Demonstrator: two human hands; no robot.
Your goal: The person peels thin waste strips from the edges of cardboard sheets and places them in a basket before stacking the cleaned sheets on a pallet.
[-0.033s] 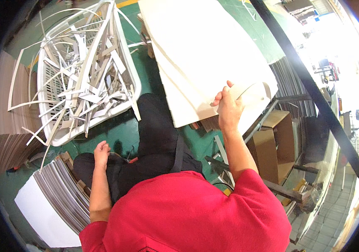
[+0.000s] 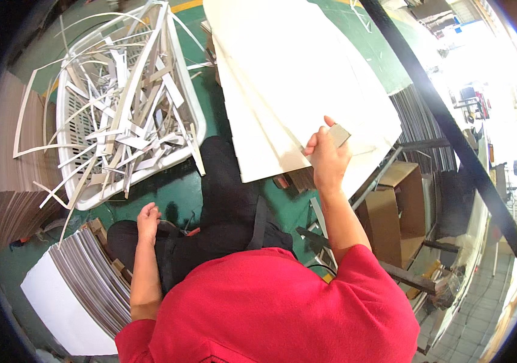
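Observation:
My right hand [image 2: 329,163] is over the near right corner of a stack of white sheets [image 2: 295,72]. Its fingers are closed on a small grey flat piece [image 2: 338,134]. Whether this piece is loose or a turned-up sheet corner, I cannot tell. The upper sheets lie slightly fanned, their left edges out of line. My left hand [image 2: 148,222] hangs low beside my left thigh, fingers curled. What it holds, if anything, is hidden.
A white plastic basket [image 2: 201,124] heaped with cut strips stands at left. Stacked boards [image 2: 83,278] lie near my left arm. An open cardboard box [image 2: 385,212] is at right. A dark metal bar [image 2: 452,133] crosses the right side.
The sheet that curled up beside my right hand now lies flatter, and the grey piece shows at my fingers. The upper sheets have fanned wider at their left edges. My left hand is nearly still.

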